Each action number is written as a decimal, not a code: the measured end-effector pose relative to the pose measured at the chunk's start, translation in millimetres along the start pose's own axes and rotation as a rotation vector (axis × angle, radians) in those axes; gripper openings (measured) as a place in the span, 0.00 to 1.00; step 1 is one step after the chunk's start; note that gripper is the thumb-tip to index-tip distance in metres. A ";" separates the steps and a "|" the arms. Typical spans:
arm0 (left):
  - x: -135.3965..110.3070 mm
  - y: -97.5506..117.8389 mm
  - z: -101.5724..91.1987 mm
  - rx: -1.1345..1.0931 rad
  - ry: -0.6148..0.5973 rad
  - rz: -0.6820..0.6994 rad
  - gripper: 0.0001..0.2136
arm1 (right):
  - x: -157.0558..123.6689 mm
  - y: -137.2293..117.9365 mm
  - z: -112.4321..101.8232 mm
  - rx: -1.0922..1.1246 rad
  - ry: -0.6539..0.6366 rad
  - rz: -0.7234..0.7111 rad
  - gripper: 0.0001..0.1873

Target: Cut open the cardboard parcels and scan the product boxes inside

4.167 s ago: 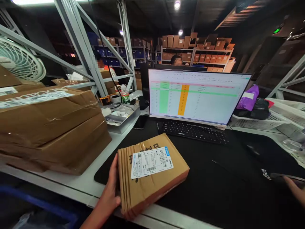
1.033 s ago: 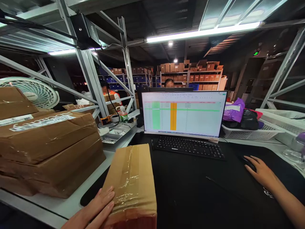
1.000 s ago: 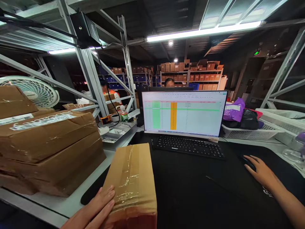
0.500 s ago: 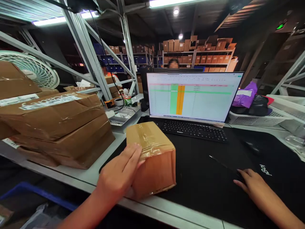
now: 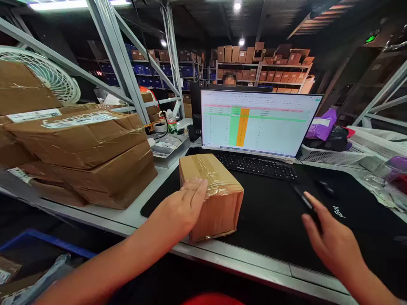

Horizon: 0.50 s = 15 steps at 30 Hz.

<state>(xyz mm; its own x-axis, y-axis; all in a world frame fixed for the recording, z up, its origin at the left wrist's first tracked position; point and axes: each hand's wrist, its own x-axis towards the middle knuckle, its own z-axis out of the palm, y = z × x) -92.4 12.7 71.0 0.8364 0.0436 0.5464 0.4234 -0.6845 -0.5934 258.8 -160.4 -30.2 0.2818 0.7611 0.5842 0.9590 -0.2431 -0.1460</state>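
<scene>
A small taped cardboard box [image 5: 219,195] stands on the black desk mat [image 5: 273,228] near the table's front edge. My left hand [image 5: 182,209] lies over the box's upper left edge, fingers on its taped top, and holds it. My right hand [image 5: 330,243] is raised above the mat to the right of the box. Its fingers are closed on a thin dark tool [image 5: 305,202] that points away from me; motion blur hides what kind of tool it is.
Behind the box are a keyboard [image 5: 257,166] and a lit monitor [image 5: 259,123], with a mouse [image 5: 324,187] to the right. Stacked cardboard parcels [image 5: 82,148] fill the left, beside a fan [image 5: 52,78] and a metal tray [image 5: 168,149]. A white basket [image 5: 333,156] holds bags. A person [image 5: 229,79] sits behind the monitor.
The labelled box has been turned over, plain taped side up, and my left hand now lies over its edge. My right hand left the mouse, took the thin dark tool off the mat and lifted it.
</scene>
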 end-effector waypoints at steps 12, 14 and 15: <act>2.5 8.1 7.6 0.020 0.123 0.025 0.14 | 8.8 -128.3 -11.6 -0.206 0.288 -0.571 0.37; 1.4 7.6 8.2 0.020 0.146 0.037 0.13 | 8.9 -131.9 -14.2 -0.222 0.327 -0.570 0.35; 0.3 7.3 8.6 0.016 0.153 0.041 0.13 | 7.9 -131.2 -15.9 -0.242 0.340 -0.567 0.34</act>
<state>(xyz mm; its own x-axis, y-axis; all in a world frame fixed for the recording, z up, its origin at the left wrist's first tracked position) -86.1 13.9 61.7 0.7909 -0.0961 0.6043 0.3965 -0.6717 -0.6258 134.7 -132.0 6.3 -0.3225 0.5890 0.7410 0.9104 -0.0214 0.4133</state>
